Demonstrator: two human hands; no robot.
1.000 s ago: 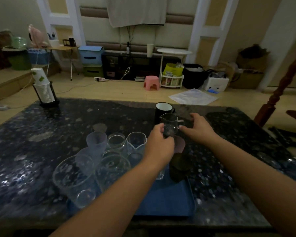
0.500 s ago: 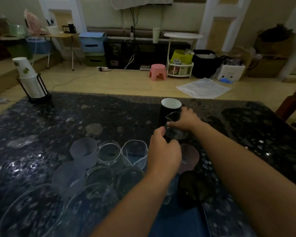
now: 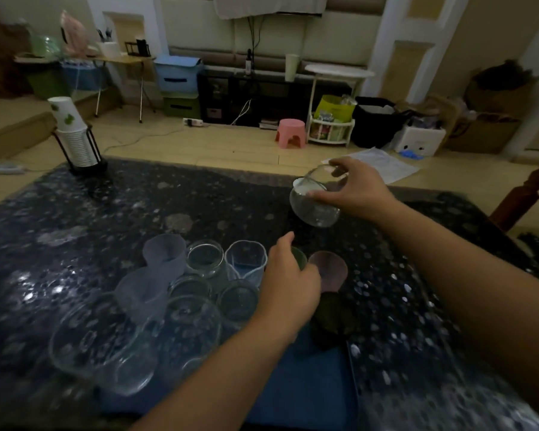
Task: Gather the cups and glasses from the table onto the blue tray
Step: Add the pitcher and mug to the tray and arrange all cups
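The blue tray [image 3: 308, 393] sits at the near worktop [image 3: 75, 219] edge, its left half crowded with glasses [image 3: 206, 259]. The left hand [image 3: 288, 281] hovers half-curled over its back rim, holding nothing I can see. At one o'clock the right hand [image 3: 360, 191] pinches a round clear glass [image 3: 315, 199], lifted and tilted. Judged next move: lower it into the free right half, clear of the pink cup [image 3: 332, 269].

A lived-in home room: a dark speckled stone surface [image 3: 137, 213] stands on wooden flooring, with a pink plastic stool [image 3: 290, 133] at 12 o'clock, stacked storage bins [image 3: 178, 85] at 11, a paper-cup rack [image 3: 75, 135] at 10 (cups stacked high), and cardboard boxes [image 3: 492, 119] at 2.
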